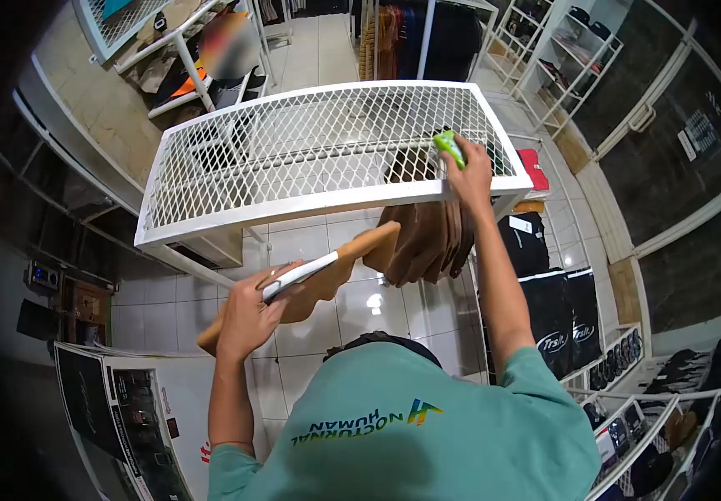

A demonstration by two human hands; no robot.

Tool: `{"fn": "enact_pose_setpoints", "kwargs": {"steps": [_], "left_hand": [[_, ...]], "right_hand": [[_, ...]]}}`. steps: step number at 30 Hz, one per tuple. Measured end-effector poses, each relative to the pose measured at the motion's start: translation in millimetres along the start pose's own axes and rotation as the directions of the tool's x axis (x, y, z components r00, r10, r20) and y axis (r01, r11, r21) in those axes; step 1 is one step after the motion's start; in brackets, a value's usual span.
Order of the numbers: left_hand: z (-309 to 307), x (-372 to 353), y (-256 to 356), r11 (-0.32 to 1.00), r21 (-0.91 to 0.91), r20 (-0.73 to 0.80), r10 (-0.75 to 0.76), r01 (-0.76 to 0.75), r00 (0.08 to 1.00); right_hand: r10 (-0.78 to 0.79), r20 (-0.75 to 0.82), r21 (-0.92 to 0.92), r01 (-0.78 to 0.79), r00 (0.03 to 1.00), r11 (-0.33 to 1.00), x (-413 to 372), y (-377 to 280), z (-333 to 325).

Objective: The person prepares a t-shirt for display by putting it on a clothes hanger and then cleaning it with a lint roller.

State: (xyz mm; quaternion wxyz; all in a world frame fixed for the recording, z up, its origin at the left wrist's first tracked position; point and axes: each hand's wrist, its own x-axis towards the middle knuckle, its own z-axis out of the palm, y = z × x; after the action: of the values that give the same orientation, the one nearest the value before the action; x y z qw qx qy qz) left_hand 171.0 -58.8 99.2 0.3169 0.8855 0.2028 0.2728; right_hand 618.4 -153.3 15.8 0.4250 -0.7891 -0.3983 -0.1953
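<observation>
My left hand [250, 311] is closed around a long, narrow white object [304, 275] with a dark edge, which lies against a tan-brown garment [327, 280] stretched out at an angle. What exactly the white object is, I cannot tell. Over the right end of the white mesh-topped rack [294, 206], my right hand [471, 174] grips a small bright green item [449, 149] between thumb and fingers. Below that hand, several brown garments [427, 242] hang under the rack's front edge.
Black bags with white lettering [554, 321] and a red folded item [532, 167] sit to the right. Shelves of footwear [627, 355] line the lower right. A glass door [678, 134] stands at the right, and a white printed box [181, 401] at the lower left.
</observation>
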Motion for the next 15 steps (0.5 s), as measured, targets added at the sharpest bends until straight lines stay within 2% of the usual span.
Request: {"fn": "enact_pose_setpoints", "kwargs": {"steps": [2, 3, 4, 6, 8, 9, 10, 11, 12, 13, 14, 15], "left_hand": [[13.4, 6.5, 4.7, 0.958, -0.105, 0.166, -0.247, 0.266, 0.955], [24.7, 8.1, 3.5, 0.934, -0.135, 0.172, -0.308, 0.332, 0.936], [32.6, 11.3, 4.2, 0.938, -0.131, 0.185, -0.296, 0.322, 0.937], [48.6, 15.6, 6.6, 0.933, -0.096, 0.183, -0.326, 0.347, 0.928], [68.4, 16.6, -7.0, 0.933, -0.125, 0.196, -0.310, 0.337, 0.930], [75.2, 17.4, -11.3, 0.932, -0.113, 0.227, -0.313, 0.344, 0.922], [82.8, 17.4, -18.9, 0.931, -0.100, 0.256, -0.317, 0.351, 0.913], [98.8, 14.4, -33.7, 0.941, -0.165, 0.212, -0.259, 0.296, 0.942], [110.9, 12.7, -41.8, 0.939, -0.165, 0.221, -0.265, 0.303, 0.939], [122.9, 13.9, -47.4, 0.918, -0.203, 0.232, -0.294, 0.342, 0.927], [134.6, 15.4, -52.7, 0.893, -0.241, 0.242, -0.323, 0.379, 0.915], [146.2, 16.7, -58.0, 0.877, -0.219, 0.264, -0.368, 0.427, 0.891]], "right_hand": [[-0.008, -0.024, -0.055, 0.006, 1.000, 0.998, 8.8, 24.5, 5.9], [-0.034, -0.022, -0.062, 0.033, 0.999, 0.998, 12.1, 31.2, 7.4], [-0.063, -0.019, -0.069, 0.061, 0.998, 0.996, 15.8, 35.7, 7.8], [0.023, 0.065, -0.086, -0.017, 0.998, 0.996, 18.3, 44.3, 9.7], [-0.010, 0.063, -0.106, 0.016, 0.998, 0.994, 19.1, 49.9, 10.1], [-0.073, -0.008, -0.227, 0.069, 0.997, 0.971, 15.5, 34.5, -2.3], [-0.063, -0.011, -0.229, 0.058, 0.998, 0.972, 10.1, 22.2, -15.1], [-0.065, -0.106, -0.175, 0.046, 0.992, 0.984, 3.3, 11.1, -26.5], [-0.062, -0.196, -0.120, 0.039, 0.979, 0.992, -8.2, 1.2, -36.2], [0.004, -0.193, 0.060, 0.008, 0.981, 0.998, -25.5, -7.9, -45.0], [0.048, -0.167, 0.118, -0.029, 0.985, 0.993, -48.5, -20.7, -52.3], [0.189, -0.041, 0.167, -0.179, 0.981, 0.970, -74.3, -41.0, -62.6]]}}
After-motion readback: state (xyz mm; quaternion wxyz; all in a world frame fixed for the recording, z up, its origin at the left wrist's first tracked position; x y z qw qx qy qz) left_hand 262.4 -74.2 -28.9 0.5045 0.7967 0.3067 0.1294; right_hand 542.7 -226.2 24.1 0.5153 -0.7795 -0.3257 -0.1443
